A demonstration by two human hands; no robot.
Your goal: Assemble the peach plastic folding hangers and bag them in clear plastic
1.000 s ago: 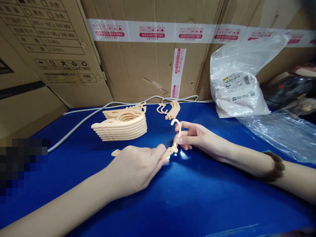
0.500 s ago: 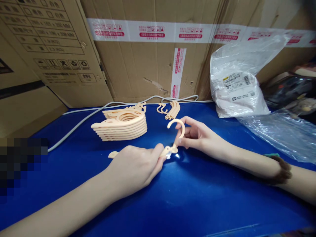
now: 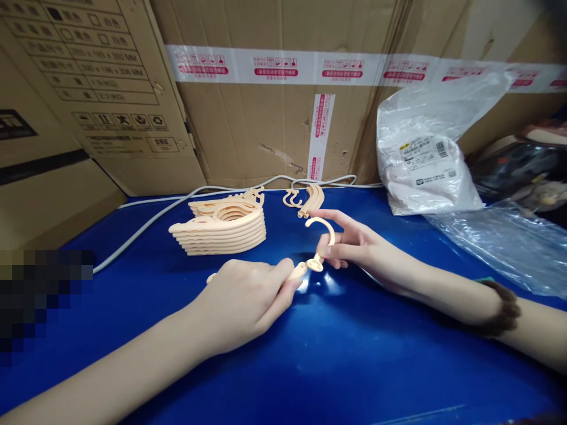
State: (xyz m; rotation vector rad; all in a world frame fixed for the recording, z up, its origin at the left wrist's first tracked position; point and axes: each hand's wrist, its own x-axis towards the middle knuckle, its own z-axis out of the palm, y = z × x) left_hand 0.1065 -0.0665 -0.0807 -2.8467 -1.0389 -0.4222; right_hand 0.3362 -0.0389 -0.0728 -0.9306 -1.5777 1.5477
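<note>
My left hand (image 3: 248, 298) is closed around a cream plastic hanger arm (image 3: 298, 271); its rounded end pokes out past the thumb, and most of it is hidden by the fingers. Between the thumb and fingers of my right hand (image 3: 357, 243) is a cream hanger hook (image 3: 315, 265), its curve upward and its flat round base low. Hook base and arm end lie very close; I cannot tell whether they touch. Beyond my left hand sits a neat stack of cream hanger arms (image 3: 221, 235). Past my right fingertips lie more hanger hooks (image 3: 292, 198), some bundled together.
The blue tabletop (image 3: 310, 366) carries everything. Cardboard boxes (image 3: 248, 124) wall off the back and left. A white cable (image 3: 150, 227) runs along the rear. To the right are a white plastic parcel bag (image 3: 429, 171) and a clear plastic sheet (image 3: 500, 242).
The hook has tilted in my right hand, so its base now faces more toward me. My left hand has turned slightly, and less of the hanger arm shows behind it. The view has shifted a little.
</note>
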